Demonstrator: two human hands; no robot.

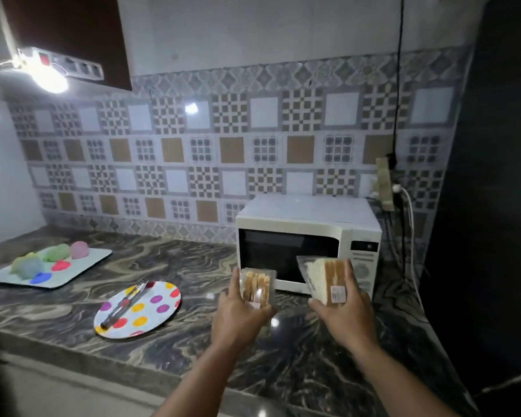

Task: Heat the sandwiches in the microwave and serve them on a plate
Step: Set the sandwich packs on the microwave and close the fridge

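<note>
Both hands raised over the dark marbled counter [193, 266], each holding a packaged sandwich in front of the white microwave [309, 245]

Left hand [238, 311]: fingers and thumb curled round a small clear-wrapped sandwich pack [257, 285], crusts facing the camera, pack upright above the palm. Right hand [343, 308]: grips a larger wedge-shaped sandwich pack [322, 279] with a label on its near face; thumb on its right edge, pack tilted up and to the left of the palm. The two packs sit near each other, not touching.

Microwave door closed, just beyond both hands; control panel above and slightly right of the right hand.

Left of the left hand, on the counter: a white plate with coloured dots [160, 308], and metal tongs [125, 305] lying diagonally across it. Farther left and beyond, a pale tray [97, 257] carrying soft coloured lumps, blurred, unclear what they are.

Patterned tile wall [193, 152] behind everything; a bright lamp [47, 76] up and far left of the hands
</note>
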